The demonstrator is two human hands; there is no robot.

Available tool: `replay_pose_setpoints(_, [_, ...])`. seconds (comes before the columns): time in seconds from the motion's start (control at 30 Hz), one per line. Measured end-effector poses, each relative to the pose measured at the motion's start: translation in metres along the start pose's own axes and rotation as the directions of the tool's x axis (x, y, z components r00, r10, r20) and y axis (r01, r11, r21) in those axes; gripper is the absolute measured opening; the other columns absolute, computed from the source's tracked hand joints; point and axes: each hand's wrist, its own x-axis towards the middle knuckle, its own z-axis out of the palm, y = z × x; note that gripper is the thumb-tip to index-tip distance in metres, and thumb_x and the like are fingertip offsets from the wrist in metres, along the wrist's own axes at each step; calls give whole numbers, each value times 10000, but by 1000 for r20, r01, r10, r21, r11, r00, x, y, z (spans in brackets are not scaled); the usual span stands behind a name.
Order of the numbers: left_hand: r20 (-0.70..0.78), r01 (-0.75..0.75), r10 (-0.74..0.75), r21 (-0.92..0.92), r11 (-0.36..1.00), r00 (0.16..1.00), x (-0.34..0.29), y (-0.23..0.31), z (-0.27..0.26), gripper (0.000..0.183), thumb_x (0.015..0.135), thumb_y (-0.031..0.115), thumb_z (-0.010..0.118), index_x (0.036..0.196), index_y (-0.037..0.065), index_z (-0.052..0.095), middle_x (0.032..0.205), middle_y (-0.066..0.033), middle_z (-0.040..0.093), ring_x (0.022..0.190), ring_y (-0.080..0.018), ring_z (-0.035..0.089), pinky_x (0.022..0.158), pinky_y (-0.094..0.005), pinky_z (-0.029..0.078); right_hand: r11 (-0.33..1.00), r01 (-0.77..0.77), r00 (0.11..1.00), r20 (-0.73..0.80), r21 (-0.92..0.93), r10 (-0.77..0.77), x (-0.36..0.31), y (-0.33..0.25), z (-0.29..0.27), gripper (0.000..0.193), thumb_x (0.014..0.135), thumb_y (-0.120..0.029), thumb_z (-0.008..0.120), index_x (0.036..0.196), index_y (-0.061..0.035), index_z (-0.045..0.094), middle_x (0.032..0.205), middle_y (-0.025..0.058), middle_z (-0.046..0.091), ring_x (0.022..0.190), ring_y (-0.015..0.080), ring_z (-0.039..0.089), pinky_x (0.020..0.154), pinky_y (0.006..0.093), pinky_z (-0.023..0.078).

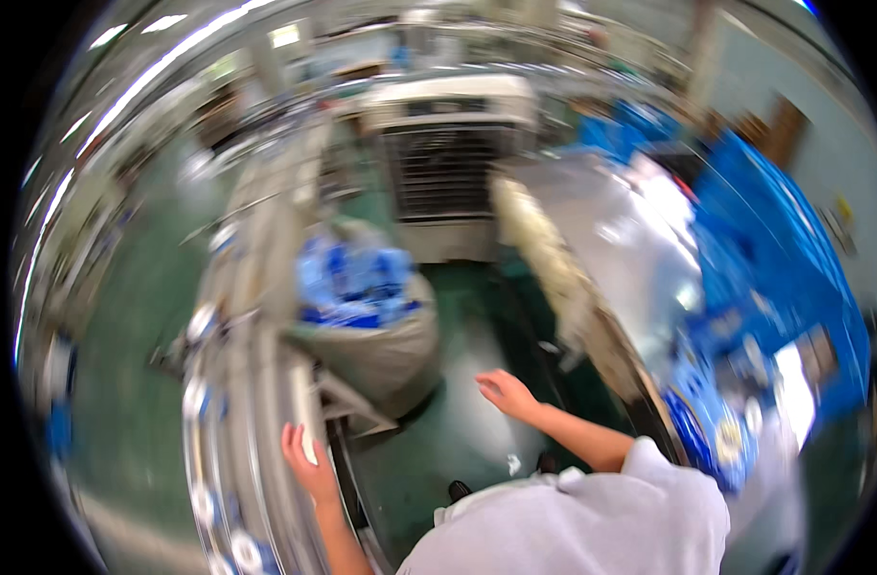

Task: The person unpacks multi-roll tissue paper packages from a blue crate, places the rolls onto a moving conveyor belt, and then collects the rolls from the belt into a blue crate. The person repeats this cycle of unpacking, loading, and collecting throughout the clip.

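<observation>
My left hand is over the near edge of the long metal conveyor, fingers apart; I cannot tell whether it touches the rail. Blue-and-white packs lie along the conveyor, blurred. My right hand hangs in the air above the green floor, its fingers loosely bent and nothing visible in them. Ahead, between the hands, stands a large pale sack with crumpled blue plastic packs at its mouth.
A shiny metal table runs along the right, with blue plastic sheeting beyond it and blue packs at its near end. A large white louvred machine stands ahead. A bracket juts from the conveyor.
</observation>
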Motion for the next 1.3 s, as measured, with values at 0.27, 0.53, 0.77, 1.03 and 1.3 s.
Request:
replay_pose_setpoints(0.27, [545,-144,619,-674,725,565,-62,293,237,295,813,-31,510,1103,5,552,1150,-110,542,1022,-217,553,915,-309,416,916,-394,655,-675,78,339,-207,107,-245,214,830,-145,594,1020,-49,618,955,121,604,942,278,574,808,346,457])
replay_pose_setpoints(0.53, [522,-45,852,-851,523,16,-217,506,377,293,807,25,551,1099,36,562,1125,-119,558,1042,-271,550,883,-321,435,318,-946,-42,-996,66,81,-512,279,-443,362,771,-173,623,1106,-53,558,1074,160,564,1028,340,502,890,427,391])
replay_pose_setpoints(0.77, [383,-158,888,-923,352,-257,-323,656,490,315,807,61,562,1122,54,547,1153,-130,537,1100,-301,504,935,-356,400,67,-967,-221,-941,245,257,-586,391,-533,499,735,-268,670,1162,-56,522,1120,159,533,1057,337,483,908,422,395])
replay_pose_setpoints(1.03, [246,-283,922,-945,161,-298,-440,793,627,440,708,70,600,1138,35,515,1166,-163,498,1090,-336,488,919,-396,408,406,-789,-276,-856,462,437,-560,500,-637,691,672,-347,754,1190,8,465,1045,213,588,975,382,548,869,409,433])
replay_pose_setpoints(1.3, [311,-589,824,-807,-33,-473,-524,845,692,744,672,111,682,1332,78,339,1174,-147,458,1087,-323,446,919,-417,372,540,-774,-50,-882,330,468,-549,484,-654,594,589,-265,802,1054,-42,507,1021,187,571,970,370,524,812,433,435])
